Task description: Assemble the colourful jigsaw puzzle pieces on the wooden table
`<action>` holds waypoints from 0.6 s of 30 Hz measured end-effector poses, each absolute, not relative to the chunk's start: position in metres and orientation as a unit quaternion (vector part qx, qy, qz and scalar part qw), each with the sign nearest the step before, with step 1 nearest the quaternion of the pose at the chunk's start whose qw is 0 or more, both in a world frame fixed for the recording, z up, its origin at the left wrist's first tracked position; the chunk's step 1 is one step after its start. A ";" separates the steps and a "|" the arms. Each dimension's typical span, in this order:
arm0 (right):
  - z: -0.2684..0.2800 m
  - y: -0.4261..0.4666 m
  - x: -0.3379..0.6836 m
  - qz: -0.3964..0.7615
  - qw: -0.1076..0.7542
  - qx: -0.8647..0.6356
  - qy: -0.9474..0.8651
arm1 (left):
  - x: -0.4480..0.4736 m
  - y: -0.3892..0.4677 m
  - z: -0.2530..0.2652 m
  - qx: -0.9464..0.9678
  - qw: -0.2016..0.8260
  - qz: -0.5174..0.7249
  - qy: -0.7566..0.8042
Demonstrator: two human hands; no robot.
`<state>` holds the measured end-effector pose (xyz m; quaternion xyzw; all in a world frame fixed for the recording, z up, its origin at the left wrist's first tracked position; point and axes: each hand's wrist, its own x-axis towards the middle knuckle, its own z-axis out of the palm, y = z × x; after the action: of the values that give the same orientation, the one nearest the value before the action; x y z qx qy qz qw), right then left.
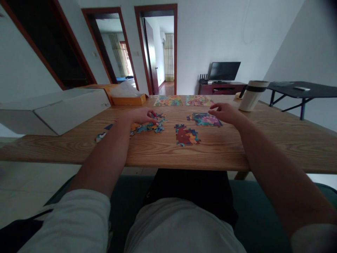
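L hand (pixel 142 115) at pcs (pixel 150 127), tbl edge (pixel 189 166) apart

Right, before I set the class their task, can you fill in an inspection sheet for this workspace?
Surface: wooden table, grain visible.
Job's things: reddish-brown puzzle section and purple-blue puzzle section, lying apart; puzzle pieces heaped to their left; two picture panels at the far side.
Clutter: white box and orange box on the left; pale cup on the right.
Hands: left hand at the heaped pieces; right hand beside the purple-blue section; grip unclear on both.
Cables: faint looped line on the wall, possibly a cable.
Surroundings: television, black folding table, doorways.
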<state>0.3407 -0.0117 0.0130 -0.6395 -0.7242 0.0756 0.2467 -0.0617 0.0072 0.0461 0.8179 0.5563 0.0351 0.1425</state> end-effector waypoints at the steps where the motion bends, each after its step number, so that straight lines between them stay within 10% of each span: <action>1: 0.013 -0.011 0.342 0.072 0.247 -0.643 -0.721 | -0.064 0.008 0.047 0.815 0.126 0.059 0.563; 11: 0.005 -0.016 0.332 0.130 0.180 -0.611 -0.760 | -0.069 0.009 0.063 0.774 0.091 0.282 0.560; 18: -0.008 -0.007 0.333 0.105 0.164 -0.547 -0.814 | -0.068 0.016 0.077 0.820 0.125 0.109 0.548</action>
<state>0.3332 -0.0069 -0.0082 -0.5474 -0.8140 0.1049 0.1636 -0.0682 0.0160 0.0767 0.8201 0.5477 0.1088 0.1252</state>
